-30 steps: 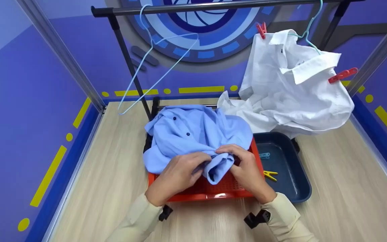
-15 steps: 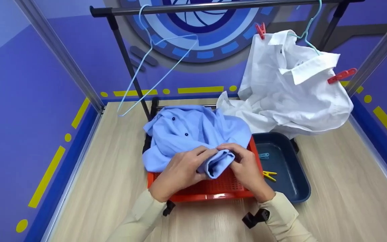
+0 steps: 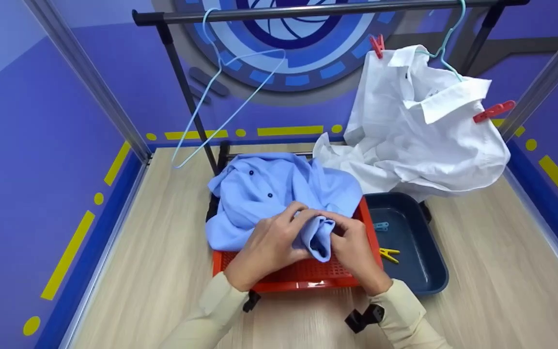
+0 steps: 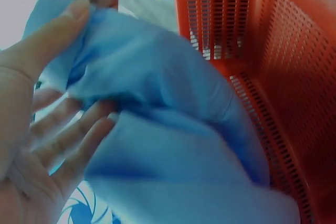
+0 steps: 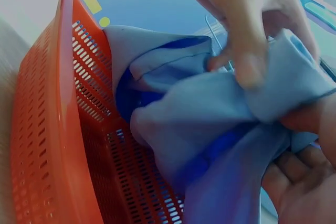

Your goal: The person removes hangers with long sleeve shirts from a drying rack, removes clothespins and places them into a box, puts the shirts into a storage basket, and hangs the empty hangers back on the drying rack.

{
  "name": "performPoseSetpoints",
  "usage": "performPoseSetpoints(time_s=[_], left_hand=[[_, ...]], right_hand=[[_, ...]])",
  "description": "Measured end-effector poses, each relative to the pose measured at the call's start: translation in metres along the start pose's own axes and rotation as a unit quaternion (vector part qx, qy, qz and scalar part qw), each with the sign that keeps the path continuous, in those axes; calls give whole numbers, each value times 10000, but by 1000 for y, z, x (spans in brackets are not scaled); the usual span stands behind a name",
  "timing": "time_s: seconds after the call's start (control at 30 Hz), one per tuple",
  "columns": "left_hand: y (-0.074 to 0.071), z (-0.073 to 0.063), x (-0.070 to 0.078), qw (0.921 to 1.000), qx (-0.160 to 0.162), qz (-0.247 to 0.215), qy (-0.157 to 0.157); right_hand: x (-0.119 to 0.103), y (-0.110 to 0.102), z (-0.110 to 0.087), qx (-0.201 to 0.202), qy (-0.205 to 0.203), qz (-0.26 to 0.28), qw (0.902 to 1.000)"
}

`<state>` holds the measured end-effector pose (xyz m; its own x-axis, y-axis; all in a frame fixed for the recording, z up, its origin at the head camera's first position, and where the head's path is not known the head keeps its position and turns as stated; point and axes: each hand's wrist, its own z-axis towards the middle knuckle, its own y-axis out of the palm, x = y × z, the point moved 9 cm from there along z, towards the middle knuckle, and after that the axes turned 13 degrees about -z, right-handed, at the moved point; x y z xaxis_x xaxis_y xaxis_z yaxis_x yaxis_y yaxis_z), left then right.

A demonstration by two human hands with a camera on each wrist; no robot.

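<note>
A light blue shirt [image 3: 259, 218] with dark buttons lies bunched in a red perforated basket [image 3: 303, 285]. One sleeve end [image 3: 318, 245] is lifted near the basket's front edge, its tube opening facing me. My left hand [image 3: 271, 242] holds this end from the left, thumb below and fingers arched over the top. From the other side my right hand [image 3: 356, 249] grips the same edge. In the left wrist view, the left thumb [image 4: 63, 30] presses on the cloth. In the right wrist view the cuff [image 5: 286, 85] sits between both hands; the right fingertips are partly behind cloth.
Right of the basket stands a dark blue tub [image 3: 412, 252] with a yellow clothespin [image 3: 389, 254] and a light blue clothespin [image 3: 380, 226]. Behind, a white shirt [image 3: 419, 140] hangs from the rack [image 3: 279, 13] with red clothespins [image 3: 493, 111]. A bare hanger [image 3: 242, 106] hangs at left.
My left hand has shifted right along the sleeve end, and its fingers have come up over the top. The cuff has turned slightly more upright; the right hand keeps its hold.
</note>
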<state>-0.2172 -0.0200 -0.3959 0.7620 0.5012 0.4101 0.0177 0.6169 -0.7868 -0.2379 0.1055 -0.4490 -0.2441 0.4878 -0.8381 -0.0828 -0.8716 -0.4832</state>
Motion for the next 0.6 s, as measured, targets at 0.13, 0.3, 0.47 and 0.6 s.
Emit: performPoseSetpoints(time_s=[0.13, 0.3, 0.47, 0.6], left_hand=[[3, 2, 6, 9994, 130, 305, 93], [7, 3, 7, 9985, 91, 516, 169], [10, 2, 1, 9986, 66, 520, 56], [11, 1, -7, 9996, 8, 180, -233]], right_hand=[[-2, 0, -3, 100, 60, -271, 9996], [-1, 8, -6, -422, 248, -481, 9976], [0, 24, -15, -1495, 551, 15, 9872], [-2, 23, -21, -1793, 368, 214, 9829]])
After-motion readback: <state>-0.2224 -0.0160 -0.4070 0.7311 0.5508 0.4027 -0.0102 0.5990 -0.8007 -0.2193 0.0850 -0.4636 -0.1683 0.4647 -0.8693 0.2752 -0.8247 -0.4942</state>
